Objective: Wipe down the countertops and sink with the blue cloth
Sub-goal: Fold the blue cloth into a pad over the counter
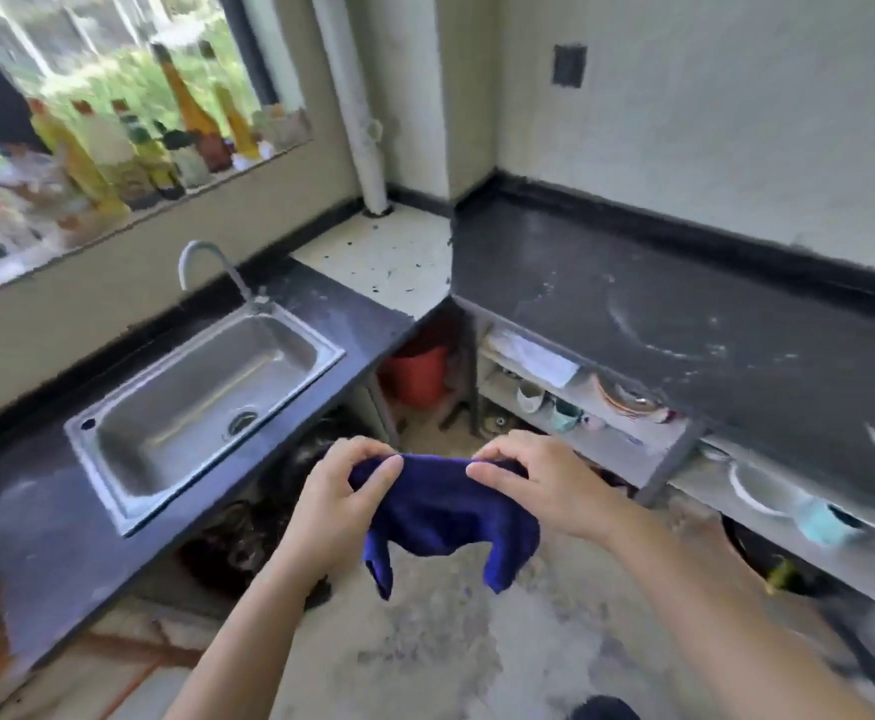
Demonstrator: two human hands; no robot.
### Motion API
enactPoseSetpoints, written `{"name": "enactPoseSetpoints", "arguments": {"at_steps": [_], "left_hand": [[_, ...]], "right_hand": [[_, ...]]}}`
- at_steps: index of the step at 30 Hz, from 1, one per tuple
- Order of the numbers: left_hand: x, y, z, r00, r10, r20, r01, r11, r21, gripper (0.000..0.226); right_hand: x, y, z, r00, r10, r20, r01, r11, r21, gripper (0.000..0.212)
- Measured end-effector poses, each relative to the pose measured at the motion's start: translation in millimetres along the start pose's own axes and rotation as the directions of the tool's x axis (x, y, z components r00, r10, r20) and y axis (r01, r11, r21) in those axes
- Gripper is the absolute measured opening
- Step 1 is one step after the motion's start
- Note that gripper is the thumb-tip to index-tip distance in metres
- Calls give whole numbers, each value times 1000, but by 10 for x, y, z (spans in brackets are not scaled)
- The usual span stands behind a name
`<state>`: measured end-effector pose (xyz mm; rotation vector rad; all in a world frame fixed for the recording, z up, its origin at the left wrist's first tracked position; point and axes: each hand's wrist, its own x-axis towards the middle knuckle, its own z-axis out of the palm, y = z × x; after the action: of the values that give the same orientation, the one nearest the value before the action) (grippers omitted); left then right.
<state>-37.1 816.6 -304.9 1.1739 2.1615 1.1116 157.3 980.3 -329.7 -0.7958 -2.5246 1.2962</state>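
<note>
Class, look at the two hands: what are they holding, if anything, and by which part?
Both hands hold the blue cloth by its top edge: the left hand pinches the left end, the right hand the right end, and the rest hangs below.

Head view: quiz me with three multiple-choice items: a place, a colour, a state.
1. The stainless steel sink sits in: A) the dark left countertop B) the right countertop C) the window ledge.
2. The plastic bucket under the corner is: A) green B) orange-red C) white.
3. The dark blue cloth is: A) in the sink B) spread on a countertop C) held by left hand and right hand.
Answers: 1A, basin set in the left slab; 2B, its side shows orange-red; 3C, both hands pinch its top edge.
</note>
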Motion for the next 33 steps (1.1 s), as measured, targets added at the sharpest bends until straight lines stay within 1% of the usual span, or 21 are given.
{"name": "enactPoseSetpoints", "arguments": {"at_steps": [2, 5, 7, 8, 10, 12, 14, 15, 17, 20, 22, 26, 27, 29, 30, 31, 33], "left_hand": [[350, 309, 432, 996, 50, 75, -51, 999, 4, 12], [783, 689, 950, 983, 99, 156, -96, 995, -30, 12], [1079, 870, 1234, 971, 137, 196, -127, 990, -61, 14], [1232, 928, 1376, 963, 159, 219, -148, 987, -65, 15], [1523, 1040, 1671, 940, 187, 284, -164, 981, -101, 14], [1806, 1156, 1980, 915, 221, 338, -189, 974, -125, 16], [2092, 1307, 2298, 880, 262, 396, -216, 964, -157, 16], [2237, 1399, 2462, 856, 285, 431, -226, 957, -183, 14], [2518, 1593, 2791, 798, 337, 499, -260, 940, -219, 12], [2895, 1943, 3249, 671, 415, 614, -321, 910, -264, 11], [3090, 2192, 3537, 581, 449, 679, -336, 892, -301, 10], [3285, 2666, 4132, 411, 535, 738, -422, 829, -367, 15], [3277, 2779, 4268, 373, 551, 746, -440, 813, -380, 17], [3225, 2976, 4532, 311, 584, 750, -465, 782, -416, 19], [3188, 3062, 4663, 282, 598, 750, -473, 767, -433, 18], [3141, 3138, 4794, 254, 604, 756, -480, 757, -443, 17], [3029, 3256, 5056, 197, 592, 782, -509, 743, -434, 14]], "right_hand": [[-117, 341, -470, 994, 98, -42, -96, 994, 49, 23], [-260, 775, -1012, 977, 202, -63, -197, 977, 82, 20], [-322, 1077, -1263, 961, 265, -77, -263, 964, 44, 16], [-350, 1218, -1362, 952, 293, -91, -292, 956, 26, 17], [-400, 1487, -1521, 923, 345, -170, -348, 937, 13, 27], [-448, 1681, -1662, 883, 386, -266, -393, 919, 28, 25], [-510, 1850, -1818, 829, 425, -363, -427, 901, 79, 19], [-539, 1925, -1908, 795, 442, -415, -437, 892, 112, 13], [-589, 2047, -2099, 707, 471, -528, -459, 873, 164, 14], [-659, 2135, -2384, 504, 529, -683, -524, 816, 245, 15], [-719, 2176, -2533, 380, 550, -744, -550, 781, 296, 17], [-944, 2231, -2728, 197, 549, -812, -615, 715, 333, 23], [-1036, 2250, -2758, 140, 540, -830, -623, 699, 351, 23], [-1248, 2303, -2813, 23, 531, -847, -634, 662, 399, 24], [-1364, 2342, -2837, -22, 535, -844, -638, 642, 424, 23], [-1483, 2399, -2862, -60, 540, -839, -646, 620, 445, 23], [-1728, 2541, -2924, -112, 550, -827, -664, 578, 474, 22]]}}
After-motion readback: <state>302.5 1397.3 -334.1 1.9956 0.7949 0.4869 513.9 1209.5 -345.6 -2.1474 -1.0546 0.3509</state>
